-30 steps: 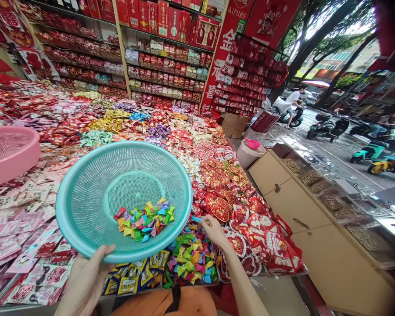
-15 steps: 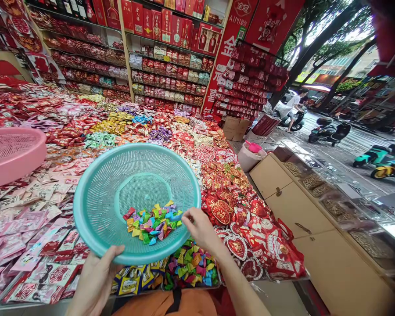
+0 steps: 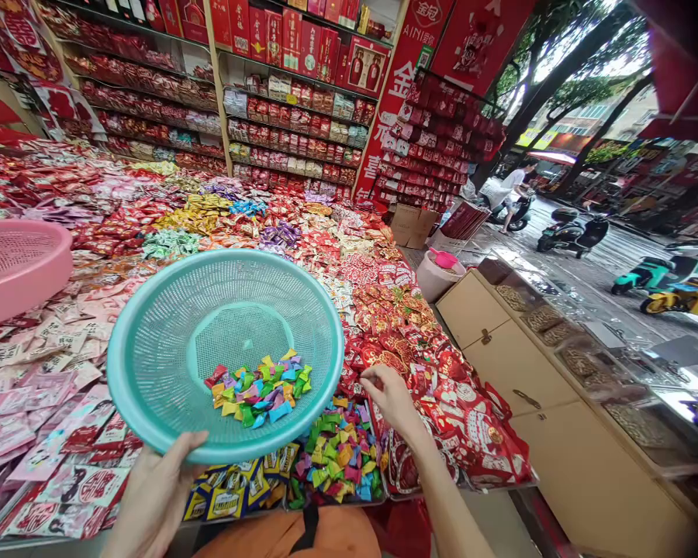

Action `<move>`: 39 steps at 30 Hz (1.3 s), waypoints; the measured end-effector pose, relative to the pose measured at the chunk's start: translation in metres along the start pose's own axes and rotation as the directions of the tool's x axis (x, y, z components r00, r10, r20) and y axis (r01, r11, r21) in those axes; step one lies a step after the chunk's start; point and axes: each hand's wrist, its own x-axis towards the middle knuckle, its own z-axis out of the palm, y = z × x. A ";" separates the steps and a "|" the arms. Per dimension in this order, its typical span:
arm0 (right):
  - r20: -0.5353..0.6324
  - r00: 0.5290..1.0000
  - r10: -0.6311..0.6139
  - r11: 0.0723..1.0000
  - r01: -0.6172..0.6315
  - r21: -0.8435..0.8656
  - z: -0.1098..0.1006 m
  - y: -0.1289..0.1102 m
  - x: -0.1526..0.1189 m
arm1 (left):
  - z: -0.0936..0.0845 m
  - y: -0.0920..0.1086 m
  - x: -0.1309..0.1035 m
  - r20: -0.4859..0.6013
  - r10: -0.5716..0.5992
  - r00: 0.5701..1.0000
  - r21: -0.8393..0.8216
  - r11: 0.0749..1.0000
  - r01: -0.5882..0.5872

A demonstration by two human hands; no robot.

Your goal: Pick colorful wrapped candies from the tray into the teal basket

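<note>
A turquoise plastic basket (image 3: 151, 294) is tilted toward me over the candy display. My left hand (image 3: 163, 484) grips its near-left rim, thumb over the edge and fingers hidden underneath. Inside, a small heap of colourful twist-wrapped candies (image 3: 259, 391) lies on the lower part. My right hand (image 3: 391, 397) is just right of the basket, apart from it, with loosely bent fingers and nothing visible in them. Below it and to the left, a tray of similar bright candies (image 3: 340, 453) sits beside packets in blue and yellow wrappers (image 3: 229, 500).
A pink basket (image 3: 23, 271) rests on piled sweets at the left. Red heart-shaped packets (image 3: 395, 356) fill the right side of the display. Beyond are a cabinet (image 3: 535, 403), a white bucket with a pink scoop (image 3: 439, 271), loaded shelves (image 3: 291, 124) and a street with scooters.
My right hand has moved right, from inside the basket's rim to outside it. A blue candy that was at its fingertips now lies on the heap. The basket appears shifted slightly left.
</note>
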 end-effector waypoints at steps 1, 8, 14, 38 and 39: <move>0.020 0.999 0.036 0.998 -0.034 -0.056 0.000 0.016 -0.003 | -0.001 0.001 0.001 0.000 0.004 1.000 0.000 1.000 -0.004; 0.265 0.931 0.250 0.890 -0.113 -0.442 0.030 0.071 -0.028 | -0.004 0.005 0.004 -0.003 -0.009 1.000 -0.002 1.000 0.009; 0.261 0.909 0.325 0.831 -0.142 -0.538 0.046 0.072 -0.023 | -0.004 0.005 0.003 -0.014 0.002 1.000 0.008 1.000 -0.002; 0.229 0.916 0.328 0.822 -0.158 -0.547 0.053 0.080 -0.019 | -0.001 0.004 0.003 -0.042 -0.022 0.999 0.000 1.000 0.022; 0.232 0.915 0.330 0.822 -0.157 -0.548 0.052 0.080 -0.019 | -0.001 0.005 0.002 -0.044 -0.027 0.999 -0.002 1.000 0.027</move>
